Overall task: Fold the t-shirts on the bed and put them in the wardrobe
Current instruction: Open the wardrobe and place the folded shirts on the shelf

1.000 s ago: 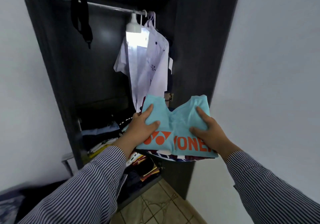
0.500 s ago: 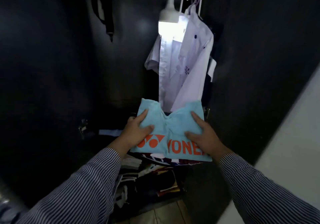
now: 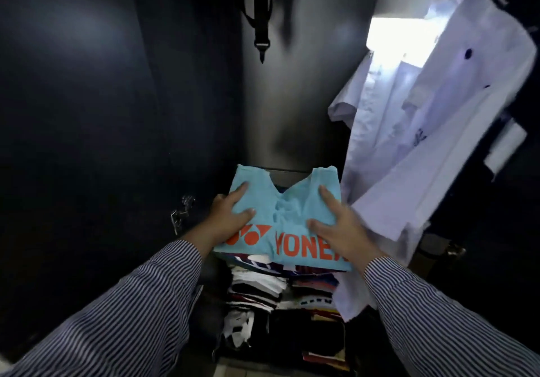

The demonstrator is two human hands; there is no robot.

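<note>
A folded light-blue t-shirt (image 3: 287, 201) with orange lettering tops a small pile of folded shirts that I hold inside the dark wardrobe (image 3: 117, 113). My left hand (image 3: 228, 216) grips the pile's left side, thumb on top. On the pile's right side my right hand (image 3: 342, 227) presses down, fingers spread over the blue fabric. A patterned folded shirt (image 3: 263, 262) shows under the blue one. Whether the pile rests on a shelf is hidden.
White shirts (image 3: 423, 113) hang on hangers at the right, brushing my right wrist. A black strap (image 3: 261, 11) dangles from the rail above. Stacks of folded clothes (image 3: 280, 297) fill the lower shelves. A metal hinge (image 3: 181, 213) sits on the left wall.
I have stepped closer and the pile has moved deeper into the wardrobe. The white wall on the right has left the view. Both hands keep the same grip.
</note>
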